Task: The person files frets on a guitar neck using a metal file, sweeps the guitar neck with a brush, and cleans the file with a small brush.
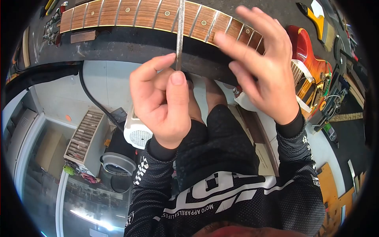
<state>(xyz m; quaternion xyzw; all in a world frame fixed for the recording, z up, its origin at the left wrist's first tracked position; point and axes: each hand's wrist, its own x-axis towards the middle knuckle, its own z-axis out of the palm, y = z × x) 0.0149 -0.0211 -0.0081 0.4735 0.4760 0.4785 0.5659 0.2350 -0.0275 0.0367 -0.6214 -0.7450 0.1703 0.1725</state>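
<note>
Metal rod [180,35], top out of frame, bottom hidden in left hand [162,96].

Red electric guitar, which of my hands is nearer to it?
Right. Your right hand appears just left of the red electric guitar; your left hand is farther left, pinching a slim metal bar.

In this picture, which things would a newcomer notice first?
Probably the long guitar neck across the top, and the thin metal rod pinched in the left hand near the centre. Next, a red-orange guitar stands out on the right side, past the open right hand.
</note>
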